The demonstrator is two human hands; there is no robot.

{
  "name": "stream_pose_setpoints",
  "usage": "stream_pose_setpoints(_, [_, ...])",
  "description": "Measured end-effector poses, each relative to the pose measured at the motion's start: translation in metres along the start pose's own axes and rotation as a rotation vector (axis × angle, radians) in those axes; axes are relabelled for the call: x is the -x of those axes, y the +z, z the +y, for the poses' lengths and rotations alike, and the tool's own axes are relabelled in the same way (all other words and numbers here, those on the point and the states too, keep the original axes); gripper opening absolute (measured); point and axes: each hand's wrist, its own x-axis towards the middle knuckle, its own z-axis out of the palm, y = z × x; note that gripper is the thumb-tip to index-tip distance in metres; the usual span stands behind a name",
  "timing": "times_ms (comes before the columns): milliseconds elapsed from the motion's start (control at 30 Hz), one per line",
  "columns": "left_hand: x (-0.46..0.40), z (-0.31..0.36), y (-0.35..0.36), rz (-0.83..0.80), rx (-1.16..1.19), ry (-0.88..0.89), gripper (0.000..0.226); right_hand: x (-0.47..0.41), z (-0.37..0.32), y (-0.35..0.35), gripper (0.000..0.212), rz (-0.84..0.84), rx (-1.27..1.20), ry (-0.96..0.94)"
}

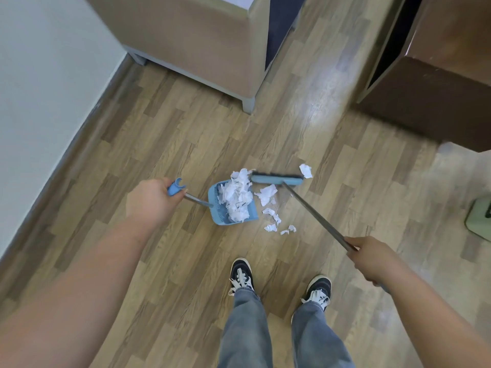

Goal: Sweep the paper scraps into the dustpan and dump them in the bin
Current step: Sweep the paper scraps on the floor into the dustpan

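Paper scraps (237, 198) lie heaped in the blue dustpan (218, 211) on the wooden floor (170, 144), with more loose pieces just beside its open edge; the broom (276, 179) head rests at the pan's far corner; the left hand (148, 200) has its fingers wrapped around the dustpan handle; the right hand (372, 257) has its fingers curled around the broom pole; two sneakers (241, 274) stand below.

no readable text, no labels
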Motion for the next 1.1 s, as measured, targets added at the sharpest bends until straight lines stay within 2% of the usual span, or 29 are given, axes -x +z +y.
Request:
stream_pose_setpoints(167, [0.0,0.002,0.001,-0.002,-0.012,-0.015,0.019,-0.012,-0.029,0.0,0.041,0.074,-0.106,-0.07])
stream_pose_setpoints(300, [0.005,-0.002,0.004,0.003,-0.029,0.006,0.019,-0.04,-0.069,-0.008,0.05,0.14,0.116,-0.126])
stream_pose_setpoints(467, [0.012,-0.007,0.006,-0.02,-0.053,0.041,0.017,-0.049,-0.103,-0.006,0.058,0.102,0.387,-0.208])
stream_pose_setpoints(633, [0.012,-0.011,0.006,-0.045,-0.028,0.019,0.018,-0.039,-0.088,0.014,0.058,0.036,0.437,-0.153])
stream_pose_setpoints(867, [0.016,-0.019,-0.001,-0.035,-0.032,-0.027,0.017,-0.028,-0.037,0.013,0.063,0.092,0.433,-0.059])
stream_pose_setpoints(1100, [0.024,-0.038,0.003,-0.026,-0.056,-0.053,0.026,-0.022,-0.052,0.008,0.059,0.139,0.408,-0.173])
